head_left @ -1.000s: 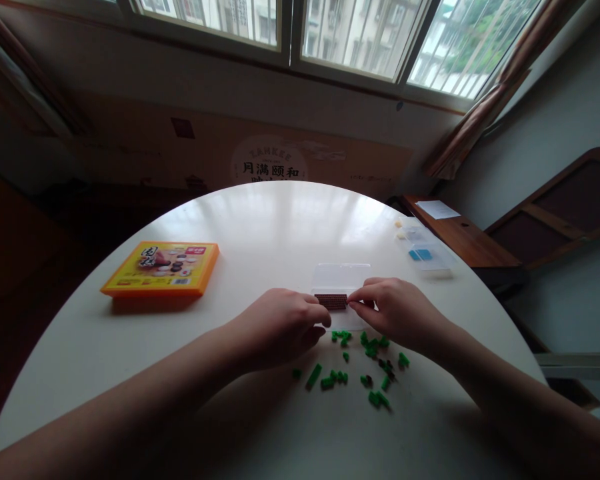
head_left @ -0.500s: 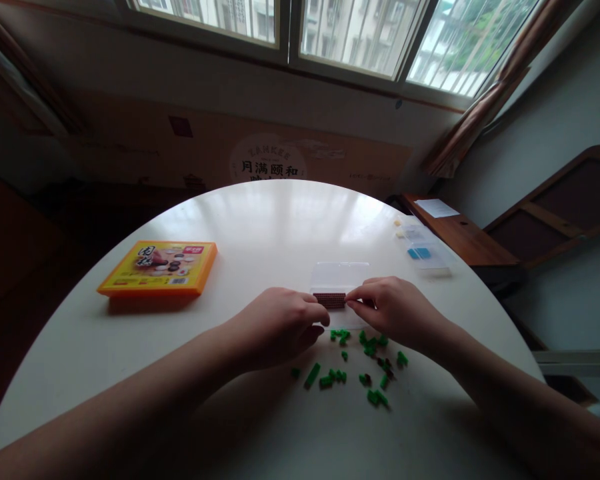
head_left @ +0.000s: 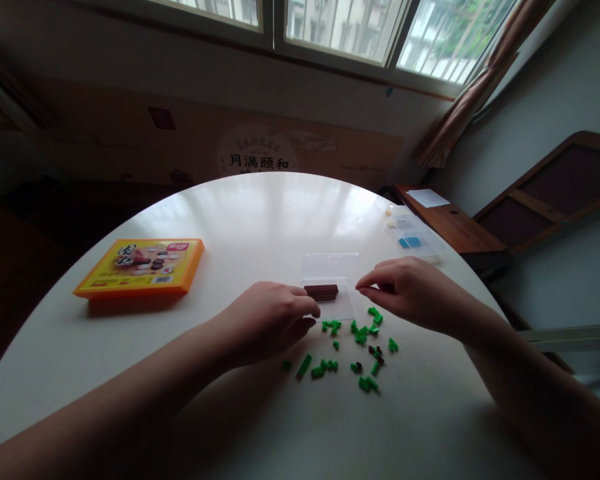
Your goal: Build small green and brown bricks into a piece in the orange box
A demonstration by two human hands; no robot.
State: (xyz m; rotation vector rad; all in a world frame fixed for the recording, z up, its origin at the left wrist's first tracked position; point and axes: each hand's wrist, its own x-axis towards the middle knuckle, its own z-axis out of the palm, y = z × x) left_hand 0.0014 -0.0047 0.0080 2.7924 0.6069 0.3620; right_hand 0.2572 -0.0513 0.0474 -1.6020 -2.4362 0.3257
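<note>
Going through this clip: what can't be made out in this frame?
All in the head view.
Whether the right hand pinches a brick: too small, and the fingertips cover it.
Left end of the brown plate: covered by fingers of the left hand.
Print on the orange box: too small and dim.
Small parts in the clear tray: too small to identify.

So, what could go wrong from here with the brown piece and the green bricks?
The left hand pinches the brown piece by one end only, the right hand apart from it; it may tilt or slip. The green bricks lie loose beside both hands, so a wrist could scatter them. The clear tray sits near the table edge and might get knocked off.
</note>
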